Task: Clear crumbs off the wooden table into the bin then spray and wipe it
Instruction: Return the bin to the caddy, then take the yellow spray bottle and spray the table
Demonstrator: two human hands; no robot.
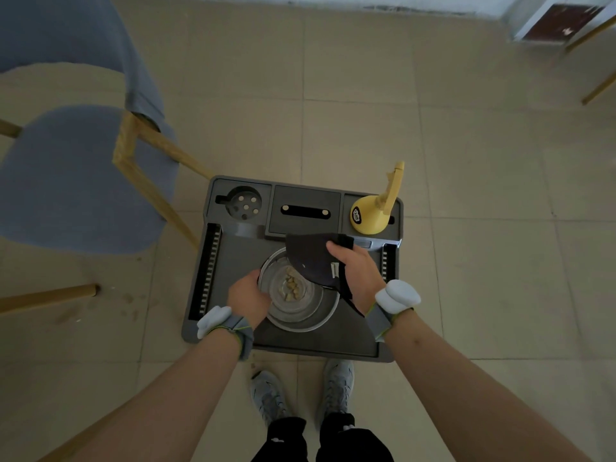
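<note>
A round clear glass dish with several pale crumbs in it sits on a grey tray-like table. My left hand grips the dish's left rim. My right hand holds a dark cloth, which is draped over the dish's far right side. A yellow spray bottle stands at the table's far right corner. No bin is in view.
A blue padded chair with wooden legs stands to the left, close to the table's far left corner. Another wooden leg crosses the floor at left. My feet are just below the table's near edge. Tiled floor surrounds everything.
</note>
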